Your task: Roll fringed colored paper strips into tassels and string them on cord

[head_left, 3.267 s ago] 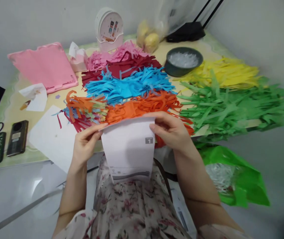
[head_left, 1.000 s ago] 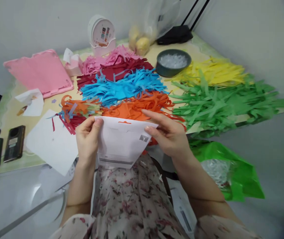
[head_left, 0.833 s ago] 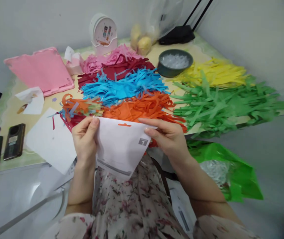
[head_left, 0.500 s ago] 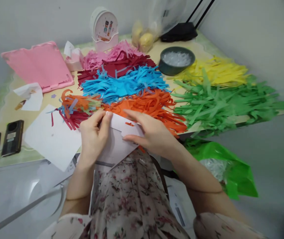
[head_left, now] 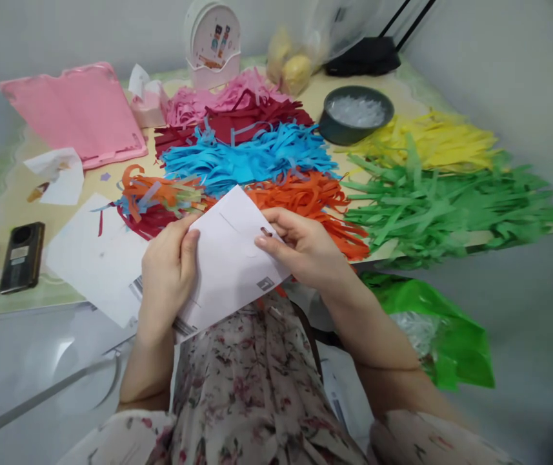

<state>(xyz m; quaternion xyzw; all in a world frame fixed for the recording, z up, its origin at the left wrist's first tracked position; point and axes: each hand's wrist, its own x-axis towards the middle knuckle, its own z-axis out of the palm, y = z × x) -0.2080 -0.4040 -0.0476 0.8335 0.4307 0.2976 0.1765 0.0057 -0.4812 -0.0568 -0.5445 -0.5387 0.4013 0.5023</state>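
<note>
I hold a white printed sheet of paper (head_left: pixel 228 265) over my lap at the table's front edge, turned at a slant. My left hand (head_left: pixel 166 274) grips its left side, thumb on top. My right hand (head_left: pixel 301 248) is closed on its upper right edge, fingers pinching the paper. Just beyond the sheet lies a heap of orange paper strips (head_left: pixel 312 197). A mixed bundle of orange, blue and red strips (head_left: pixel 153 203) lies left of it.
On the table: blue strips (head_left: pixel 250 158), dark red strips (head_left: pixel 244 119), pink strips (head_left: pixel 208 103), green strips (head_left: pixel 431 206), yellow strips (head_left: pixel 431 139), a dark bowl (head_left: pixel 356 116), a pink case (head_left: pixel 73 113), white sheets (head_left: pixel 92 255), a phone (head_left: pixel 20 255). A green bag (head_left: pixel 443 336) lies below right.
The sheet has been turned from upright to a slant and folded over. My right hand moved in from the right corner to the top edge. My left hand slid lower.
</note>
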